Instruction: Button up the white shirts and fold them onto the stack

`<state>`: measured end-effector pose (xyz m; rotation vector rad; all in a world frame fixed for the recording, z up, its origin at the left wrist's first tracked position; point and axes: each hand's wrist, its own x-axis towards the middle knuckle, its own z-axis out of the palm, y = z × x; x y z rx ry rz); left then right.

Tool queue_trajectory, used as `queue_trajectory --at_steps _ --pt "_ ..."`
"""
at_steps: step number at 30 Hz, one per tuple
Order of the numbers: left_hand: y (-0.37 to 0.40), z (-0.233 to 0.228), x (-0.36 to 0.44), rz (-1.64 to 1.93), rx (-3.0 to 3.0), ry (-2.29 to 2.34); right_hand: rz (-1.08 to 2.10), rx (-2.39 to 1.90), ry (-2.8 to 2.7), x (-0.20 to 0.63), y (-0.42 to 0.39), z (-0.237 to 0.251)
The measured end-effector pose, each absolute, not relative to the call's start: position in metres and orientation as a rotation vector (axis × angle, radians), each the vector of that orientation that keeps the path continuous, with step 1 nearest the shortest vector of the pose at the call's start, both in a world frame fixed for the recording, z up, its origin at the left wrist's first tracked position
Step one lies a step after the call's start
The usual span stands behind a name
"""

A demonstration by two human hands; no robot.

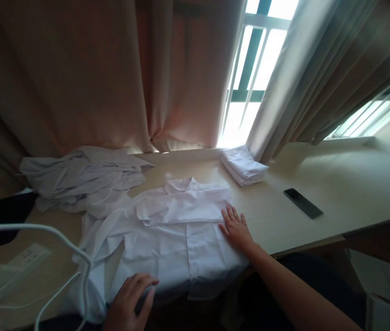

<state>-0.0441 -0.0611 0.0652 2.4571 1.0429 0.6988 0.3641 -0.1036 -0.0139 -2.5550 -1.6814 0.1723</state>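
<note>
A white collared shirt (170,248) lies spread on the table in front of me, its collar toward the window. One sleeve is folded across the chest below the collar, and the other trails off to the left. My right hand (235,228) rests flat with fingers stretched on the shirt's right side, at the end of the folded sleeve. Close to the shirt's lower left edge, my left hand (129,301) has curved fingers with the thumb apart from them. Nothing shows in its grip. The shirt's hem hangs over the table's front edge.
A heap of crumpled white clothes (84,174) lies at the back left. White folded clothes (244,165) are stacked near the window. A dark phone (303,203) lies on the right. At left are a power strip (22,264), a white cable (60,238) and a black item (3,216).
</note>
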Motion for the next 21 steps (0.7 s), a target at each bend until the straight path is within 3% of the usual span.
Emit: queue_trajectory --at_steps 5,11,16,21 --pt "0.025 0.07 0.053 0.582 2.643 1.108 0.213 -2.525 -1.605 0.371 -0.108 -0.004" --pt "0.116 0.044 0.077 0.248 2.758 1.386 0.084 -2.423 -1.506 0.4 -0.098 0.009" --pt "0.128 0.016 0.066 -0.011 2.697 1.568 0.361 -2.432 -1.585 0.428 -0.076 -0.007" --pt "0.121 0.007 0.059 0.003 2.763 1.542 0.479 -2.481 -1.591 0.437 -0.063 -0.02"
